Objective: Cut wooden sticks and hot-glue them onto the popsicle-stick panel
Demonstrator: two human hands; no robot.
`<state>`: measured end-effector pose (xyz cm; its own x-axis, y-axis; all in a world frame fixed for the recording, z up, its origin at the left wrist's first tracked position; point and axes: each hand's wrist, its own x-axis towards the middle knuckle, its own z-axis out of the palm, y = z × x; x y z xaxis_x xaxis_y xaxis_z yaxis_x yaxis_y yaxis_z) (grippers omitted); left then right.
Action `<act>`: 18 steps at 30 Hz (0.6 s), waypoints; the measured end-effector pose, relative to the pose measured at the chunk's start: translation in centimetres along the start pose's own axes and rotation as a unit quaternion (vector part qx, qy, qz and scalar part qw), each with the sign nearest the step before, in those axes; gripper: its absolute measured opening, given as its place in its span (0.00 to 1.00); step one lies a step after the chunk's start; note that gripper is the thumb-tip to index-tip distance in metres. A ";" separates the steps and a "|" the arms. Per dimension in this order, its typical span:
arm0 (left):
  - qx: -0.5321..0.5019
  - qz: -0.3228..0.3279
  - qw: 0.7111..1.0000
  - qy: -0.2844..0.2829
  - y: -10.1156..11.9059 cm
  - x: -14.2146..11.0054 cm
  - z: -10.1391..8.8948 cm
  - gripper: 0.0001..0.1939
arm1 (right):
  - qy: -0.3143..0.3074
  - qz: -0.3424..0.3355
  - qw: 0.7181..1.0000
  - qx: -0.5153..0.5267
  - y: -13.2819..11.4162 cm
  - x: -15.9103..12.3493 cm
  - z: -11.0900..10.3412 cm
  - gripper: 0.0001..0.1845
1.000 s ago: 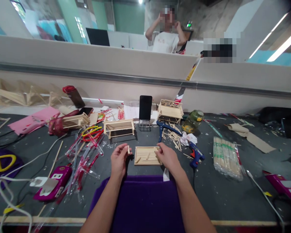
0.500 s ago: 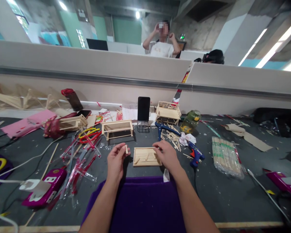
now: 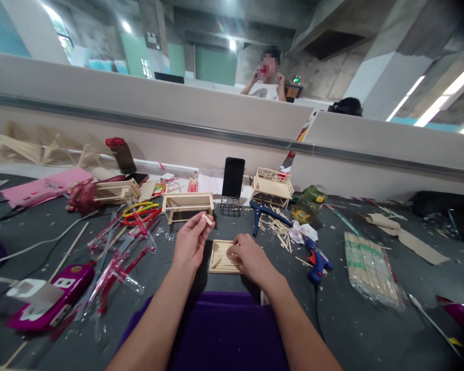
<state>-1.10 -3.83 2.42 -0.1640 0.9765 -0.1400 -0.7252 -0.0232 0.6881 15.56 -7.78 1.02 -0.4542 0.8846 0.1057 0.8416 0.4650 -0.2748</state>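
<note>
My left hand is raised, thumb and fingers pinching a short piece of wooden stick. Below it to the right lies a small rectangular panel of wooden sticks with a raised rim, flat on the dark table. My right hand is over the panel's right half, fingers curled down and drawn together at its surface. Whatever those fingertips hold is hidden. One short loose stick rests on the panel's left part. Behind my left hand stands a small wooden stick frame.
A phone stands in a wire holder. Right of it are a stick-built model, blue cutters, scattered stick bits, a glue gun and bagged sticks. Leftward lie plastic wrappers and a power strip. A person is beyond the partition.
My left hand has risen slightly and moved right with the stick piece, which is now tilted. My right hand has moved left from the panel's right edge over its middle. The view has shifted.
</note>
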 end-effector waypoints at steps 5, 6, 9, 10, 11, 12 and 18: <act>0.031 -0.002 1.000 0.005 0.9 -0.4 -1.0 0.09 | 0.038 0.000 0.999 0.031 0.7 0.2 0.5 0.07; 0.031 -0.008 0.999 0.015 1.1 -0.4 -1.0 0.10 | 0.047 0.008 0.998 0.039 0.8 0.2 0.5 0.06; 0.029 -0.009 0.999 0.036 1.5 -0.1 -1.1 0.09 | 0.053 0.027 0.997 0.056 1.0 -0.1 0.5 0.07; 0.029 -0.008 0.999 0.041 1.6 0.0 -1.1 0.09 | 0.048 0.022 0.997 0.060 1.0 -0.2 0.5 0.09; 0.028 -0.007 0.999 0.046 1.7 0.0 -1.1 0.09 | 0.042 0.014 0.997 0.063 1.1 -0.2 0.6 0.10; 0.026 -0.006 0.998 0.049 1.8 0.1 -1.1 0.08 | 0.036 0.005 0.997 0.066 1.1 -0.3 0.6 0.12; 0.022 0.002 0.999 0.041 2.0 -0.1 -0.9 0.08 | 0.050 -0.001 0.992 0.118 1.5 -0.3 0.6 0.09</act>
<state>-3.13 -4.21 3.19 -0.2223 0.9554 -0.1944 -0.6953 -0.0156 0.7186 16.83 -7.36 -0.01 -0.4148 0.8881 0.1978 0.7434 0.4562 -0.4891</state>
